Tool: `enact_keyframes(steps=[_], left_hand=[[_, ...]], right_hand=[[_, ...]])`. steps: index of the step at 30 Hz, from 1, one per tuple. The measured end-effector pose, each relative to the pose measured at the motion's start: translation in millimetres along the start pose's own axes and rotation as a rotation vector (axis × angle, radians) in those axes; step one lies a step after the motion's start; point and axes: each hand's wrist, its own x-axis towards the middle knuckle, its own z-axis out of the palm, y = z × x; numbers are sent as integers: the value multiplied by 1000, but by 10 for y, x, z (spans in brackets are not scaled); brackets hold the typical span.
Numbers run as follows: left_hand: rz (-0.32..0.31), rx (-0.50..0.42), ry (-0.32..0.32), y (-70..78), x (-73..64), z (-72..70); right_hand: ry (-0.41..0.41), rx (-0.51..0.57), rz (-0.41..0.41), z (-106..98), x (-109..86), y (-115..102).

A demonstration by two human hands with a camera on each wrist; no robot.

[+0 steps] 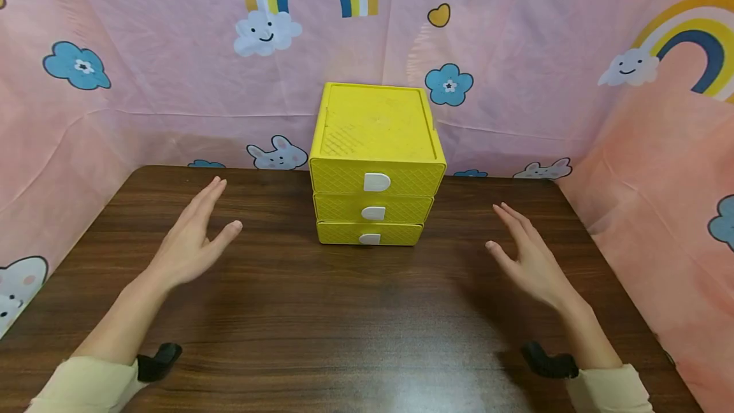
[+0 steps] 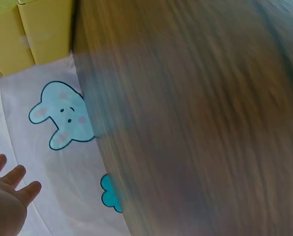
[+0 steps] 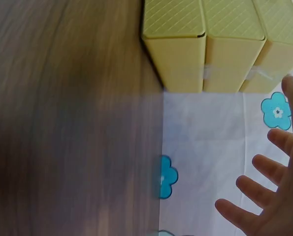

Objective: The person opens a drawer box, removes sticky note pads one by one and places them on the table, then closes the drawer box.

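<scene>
A yellow three-drawer box (image 1: 378, 123) with white pull tabs stands at the back middle of the table, its drawers closed. My left hand (image 1: 186, 244) hovers left of it, fingers straight and thumb spread, holding nothing. On the other side my right hand (image 1: 533, 260) is held over the table in the same way, also with nothing in it. Neither hand touches the box. The left wrist view shows part of the box (image 2: 48, 34) at its upper left, and the right wrist view shows the box (image 3: 180, 64) at its top, with spread fingers (image 3: 269, 169) at the lower right.
The dark wood table (image 1: 344, 317) runs up to a pink cloth backdrop (image 1: 189, 94) printed with rainbows, flowers and rabbits. The cloth also covers the left and right sides. A black strap piece (image 1: 158, 362) sits at the left wrist, another black piece (image 1: 549, 361) at the right.
</scene>
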Motion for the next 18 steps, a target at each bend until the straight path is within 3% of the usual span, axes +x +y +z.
enact_keyframes(steps=[5,12,18], left_hand=[[13,-39,52,89,90,42],[9,-105,64,178,196,83],[26,-133,78,266,285,100]], right_hand=[[63,29,-48,60,76,-64],[189,42,-147,153,152,-124],[245,69,-162,215,210,-193]])
